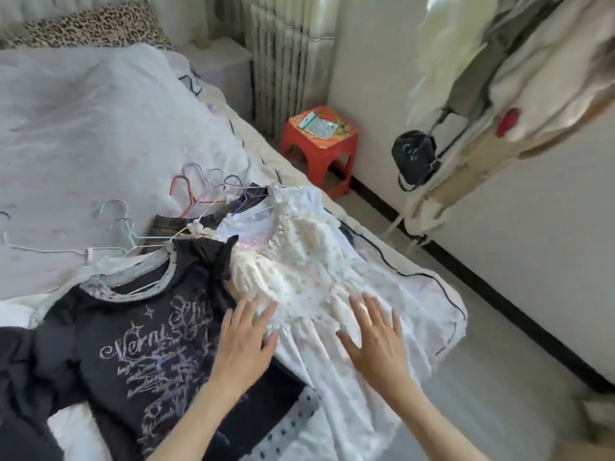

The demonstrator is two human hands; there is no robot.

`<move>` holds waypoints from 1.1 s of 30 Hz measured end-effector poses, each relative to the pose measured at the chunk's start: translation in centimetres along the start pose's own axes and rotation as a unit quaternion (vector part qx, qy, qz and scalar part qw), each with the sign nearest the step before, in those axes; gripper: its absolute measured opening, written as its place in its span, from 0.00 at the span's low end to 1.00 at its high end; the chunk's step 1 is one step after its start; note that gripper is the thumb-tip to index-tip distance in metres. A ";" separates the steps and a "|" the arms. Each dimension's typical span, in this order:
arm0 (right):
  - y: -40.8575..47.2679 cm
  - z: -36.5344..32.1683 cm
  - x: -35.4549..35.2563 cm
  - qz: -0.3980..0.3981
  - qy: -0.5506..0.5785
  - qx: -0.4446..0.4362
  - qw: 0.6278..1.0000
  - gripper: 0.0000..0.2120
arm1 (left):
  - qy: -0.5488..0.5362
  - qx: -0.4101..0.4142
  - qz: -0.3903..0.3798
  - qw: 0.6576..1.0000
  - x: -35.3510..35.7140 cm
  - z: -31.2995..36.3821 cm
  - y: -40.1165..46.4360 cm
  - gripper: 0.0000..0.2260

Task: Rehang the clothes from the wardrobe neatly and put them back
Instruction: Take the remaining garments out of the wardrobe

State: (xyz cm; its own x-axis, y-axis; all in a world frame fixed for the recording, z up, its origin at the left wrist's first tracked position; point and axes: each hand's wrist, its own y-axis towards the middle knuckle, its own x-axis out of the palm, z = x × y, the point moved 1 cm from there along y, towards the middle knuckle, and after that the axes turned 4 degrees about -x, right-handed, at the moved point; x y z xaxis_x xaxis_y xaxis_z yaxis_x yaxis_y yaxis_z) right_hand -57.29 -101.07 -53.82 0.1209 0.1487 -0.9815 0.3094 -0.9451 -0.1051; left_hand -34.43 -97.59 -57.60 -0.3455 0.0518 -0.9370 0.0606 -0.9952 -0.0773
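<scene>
Left hand (246,341): your fingers are spread flat, palm down, pinching nothing; they rest on the seam where the two garments meet.
Right hand (376,341): likewise spread and pressed flat on the skirt of the white floral dress (319,271); no fold is gripped.
Dress, position: it lies face up on the bed (83,128), directly under both your palms, neck end away from you, where a purple hanger (244,197) shows.
Dress, handling: judged light, soft and limp, with ruffles that crease; it will slide and bunch under pressure. Take it at the shoulders or by the hanger hook.
Neighbour: the black printed top (139,344) lies touching it on your left, its sleeve overlapping the bodice.
Spare hangers (186,191): loose beyond the garments.
</scene>
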 end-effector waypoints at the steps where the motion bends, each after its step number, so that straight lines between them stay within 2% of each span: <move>1: -2.1 2.5 -1.0 0.016 -0.004 0.022 1.000 0.29 | -0.007 0.022 -0.001 1.000 0.3 2.5 -0.2 0.23; 7: -17.4 15.9 -7.0 0.125 0.005 0.178 0.976 0.29 | -0.048 0.182 -0.004 0.982 2.3 18.7 -3.0 0.22; 12: -31.2 22.0 -10.6 0.222 0.023 0.278 0.934 0.30 | -0.057 0.389 0.012 0.919 3.7 33.6 -7.8 0.21; 17: -43.0 25.8 -14.0 0.289 0.020 0.368 0.883 0.32 | -0.112 0.508 0.035 0.854 3.0 48.1 -15.2 0.21; 20: -48.9 27.4 -15.3 0.310 0.010 0.420 0.853 0.34 | -0.141 0.553 0.013 0.821 3.7 53.9 -19.9 0.20; 25: -57.0 29.6 -14.7 0.342 0.004 0.531 0.775 0.32 | -0.138 0.622 -0.066 0.768 7.0 61.4 -26.2 0.20; 33: -69.2 33.6 -15.2 0.356 -0.031 0.681 0.640 0.32 | -0.135 0.742 -0.137 0.643 10.5 74.9 -34.7 0.20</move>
State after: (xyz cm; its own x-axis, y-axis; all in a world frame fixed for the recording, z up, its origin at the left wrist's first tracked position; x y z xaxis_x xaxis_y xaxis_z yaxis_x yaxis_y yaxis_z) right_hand -112.23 -47.69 -36.98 -0.2761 -0.4324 -0.8584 -0.9163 -0.1512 0.3709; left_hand -110.33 -68.77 -39.25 -0.3158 0.4244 -0.8486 -0.9271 0.0523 0.3712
